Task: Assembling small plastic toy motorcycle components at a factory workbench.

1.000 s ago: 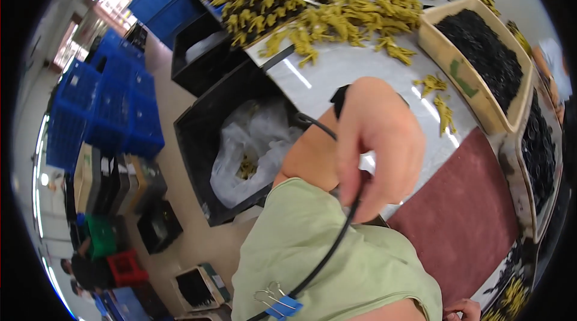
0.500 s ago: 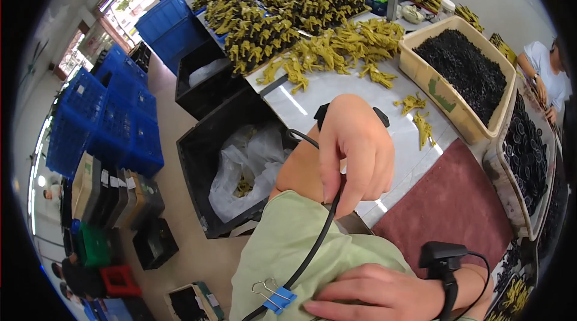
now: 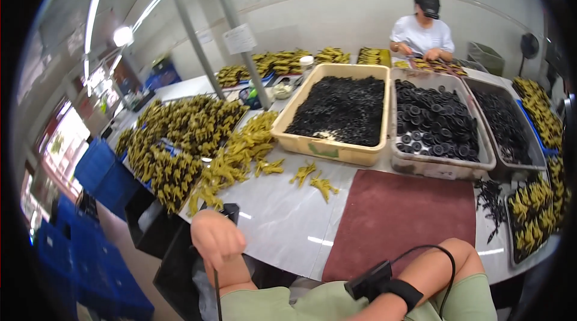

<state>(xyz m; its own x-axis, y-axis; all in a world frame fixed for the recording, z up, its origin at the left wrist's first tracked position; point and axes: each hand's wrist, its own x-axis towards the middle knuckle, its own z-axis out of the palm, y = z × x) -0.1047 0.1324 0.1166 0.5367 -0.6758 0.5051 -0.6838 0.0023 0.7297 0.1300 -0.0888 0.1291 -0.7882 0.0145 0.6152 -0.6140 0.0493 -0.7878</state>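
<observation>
Two forearms enter from the lower edge, taken here relative to the dark red mat (image 3: 401,225) on the white table (image 3: 282,219). The left hand (image 3: 216,238), well left of the mat and just off the table's near edge, is closed in a loose fist around a thin black cable (image 3: 216,290) that hangs straight down from it. The right hand itself lies outside the picture (so whether it is open or closed cannot be told); only the right forearm shows, below the mat's near edge, bearing a black wrist strap (image 3: 401,291) with a small black device (image 3: 368,279) and a looping black wire (image 3: 442,261).

Left of the mat, a few loose yellow parts (image 3: 315,180) lie on the bare table, and farther left a large heap of yellow parts (image 3: 180,140) spreads toward the table's edge. Blue crates (image 3: 102,171) stand on the floor beyond that heap.

Behind the mat sit a beige tray of black parts (image 3: 336,113), a grey tray of black rings (image 3: 436,122) just to its right, and a further dark tray (image 3: 505,122). At the table's far end, beyond the trays, a person in a white shirt and dark cap (image 3: 424,32) works with both hands.
</observation>
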